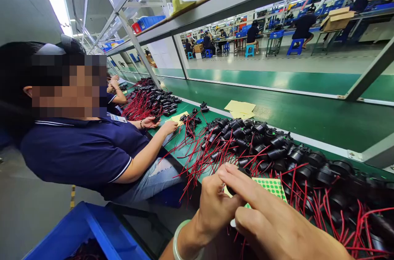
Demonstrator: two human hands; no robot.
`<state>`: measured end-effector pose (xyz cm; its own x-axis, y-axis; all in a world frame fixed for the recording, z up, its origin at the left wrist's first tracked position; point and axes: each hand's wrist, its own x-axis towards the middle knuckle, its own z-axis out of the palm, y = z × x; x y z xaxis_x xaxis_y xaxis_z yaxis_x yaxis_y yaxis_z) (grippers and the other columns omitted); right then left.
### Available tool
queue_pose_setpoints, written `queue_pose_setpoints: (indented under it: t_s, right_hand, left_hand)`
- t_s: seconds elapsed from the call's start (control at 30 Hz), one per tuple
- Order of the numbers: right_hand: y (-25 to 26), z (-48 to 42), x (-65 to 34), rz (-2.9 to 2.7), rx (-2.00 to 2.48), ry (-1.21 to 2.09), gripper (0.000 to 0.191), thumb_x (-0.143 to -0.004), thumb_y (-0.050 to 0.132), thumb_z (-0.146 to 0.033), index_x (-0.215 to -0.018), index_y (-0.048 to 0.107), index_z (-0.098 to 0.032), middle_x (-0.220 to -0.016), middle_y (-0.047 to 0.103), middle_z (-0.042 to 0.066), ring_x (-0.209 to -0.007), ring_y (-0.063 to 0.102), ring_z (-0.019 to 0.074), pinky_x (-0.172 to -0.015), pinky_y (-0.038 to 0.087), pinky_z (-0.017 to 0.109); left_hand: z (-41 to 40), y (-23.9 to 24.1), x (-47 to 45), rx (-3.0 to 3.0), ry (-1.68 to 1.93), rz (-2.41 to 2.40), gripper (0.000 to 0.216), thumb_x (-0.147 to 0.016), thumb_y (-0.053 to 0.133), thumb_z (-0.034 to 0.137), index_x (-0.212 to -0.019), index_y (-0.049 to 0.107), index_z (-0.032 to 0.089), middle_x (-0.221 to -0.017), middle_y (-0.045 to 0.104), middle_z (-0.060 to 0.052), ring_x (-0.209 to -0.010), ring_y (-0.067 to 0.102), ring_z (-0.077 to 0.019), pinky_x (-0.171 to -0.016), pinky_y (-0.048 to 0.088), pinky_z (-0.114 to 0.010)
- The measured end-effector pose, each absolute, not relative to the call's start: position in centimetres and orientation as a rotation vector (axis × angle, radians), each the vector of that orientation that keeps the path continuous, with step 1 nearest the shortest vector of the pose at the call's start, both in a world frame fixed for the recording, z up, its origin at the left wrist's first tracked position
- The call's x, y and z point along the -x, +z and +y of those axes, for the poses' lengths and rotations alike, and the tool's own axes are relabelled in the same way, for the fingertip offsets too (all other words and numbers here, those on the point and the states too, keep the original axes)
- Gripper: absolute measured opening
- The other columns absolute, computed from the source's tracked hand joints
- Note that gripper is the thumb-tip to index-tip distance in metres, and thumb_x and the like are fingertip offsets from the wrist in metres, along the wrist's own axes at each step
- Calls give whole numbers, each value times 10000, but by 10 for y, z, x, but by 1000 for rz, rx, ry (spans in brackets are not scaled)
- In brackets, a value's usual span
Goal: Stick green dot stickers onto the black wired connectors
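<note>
While clasped in the curled left hand [215,204], with the right hand [267,213] laid over (whether pinching, impossible to tell): black part [245,171], partly hidden. Just beyond: green-dotted sheet [272,187]. Farther out: heaped components [276,153], black with red wires. At left: co-worker [83,153].

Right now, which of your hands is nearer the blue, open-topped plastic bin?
Left. My left hand is right of the bin in view; my right hand is farther right, beyond the left one.

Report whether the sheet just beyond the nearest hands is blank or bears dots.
Not blank: the sheet shows rows of green dots; part is hidden.
</note>
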<state>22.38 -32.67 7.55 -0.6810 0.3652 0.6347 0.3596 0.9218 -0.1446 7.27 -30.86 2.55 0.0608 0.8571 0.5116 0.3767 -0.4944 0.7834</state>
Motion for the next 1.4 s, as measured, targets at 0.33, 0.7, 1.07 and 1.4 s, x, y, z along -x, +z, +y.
queue_pose_setpoints:
  t_s: [0.33, 0.7, 1.07, 1.4]
  right_hand:
    - [51, -334, -249, -1900, 899, 403, 113, -957, 398, -208, -875, 468, -241, -1265, 582, 83, -1134, 600, 175, -848, 568, 253]
    - [67, -329, -230, -2018, 1016, 444, 49, -929, 478, -219, -933, 496, -264, -1278, 489, 34, -1237, 467, 135, -961, 444, 233]
    - [70, -324, -216, -2087, 915, 163, 112, -878, 489, -95, -912, 521, -198, -1157, 519, 120, -1195, 473, 226, -914, 441, 359]
    - [69, -327, -215, -2058, 912, 111, 111, -877, 513, -86, -932, 535, -180, -1161, 528, 115, -1162, 478, 208, -950, 403, 352]
  left_hand:
    - [-308, 31, -60, -1742, 1316, 1369, 230, -674, 728, 187, -874, 615, 189, -701, 677, 39, -605, 592, -102, -590, 469, -182]
    - [-316, 31, -62, -1786, 1344, 1328, 257, -637, 732, 156, -862, 611, 180, -684, 641, 47, -584, 555, -89, -571, 440, -175]
    - [-319, 29, -63, -1905, 1417, 1325, 251, -635, 664, 98, -866, 600, 173, -700, 631, 42, -582, 547, -89, -559, 432, -182]
    - [-321, 31, -62, -1955, 1417, 1339, 237, -642, 640, 104, -869, 602, 161, -680, 624, 35, -568, 540, -95, -550, 432, -191]
